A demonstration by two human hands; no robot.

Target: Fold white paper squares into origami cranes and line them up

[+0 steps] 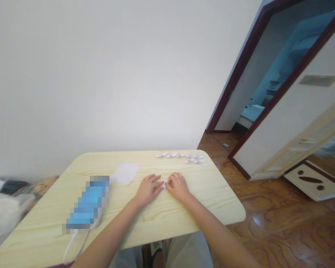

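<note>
A small piece of folded white paper (163, 185) is between my two hands, low over the middle of the table. My left hand (147, 190) grips its left side with thumb and forefinger, the other fingers stretched out on the tabletop. On the other side my right hand (178, 187) pinches the paper, its fingers curled in. Most of the piece is hidden by my fingertips. Farther back lie several small folded white paper shapes (180, 156) in a row, with a shorter row in front at the right. White paper sheets (125, 173) rest flat to the left of my hands.
A phone (88, 204) with a blurred-out screen lies on the left of the pale wooden table (167, 219), a white cable (69, 247) running from it. Behind the table rises a white wall (128, 74). An open doorway (268, 70) is at the right.
</note>
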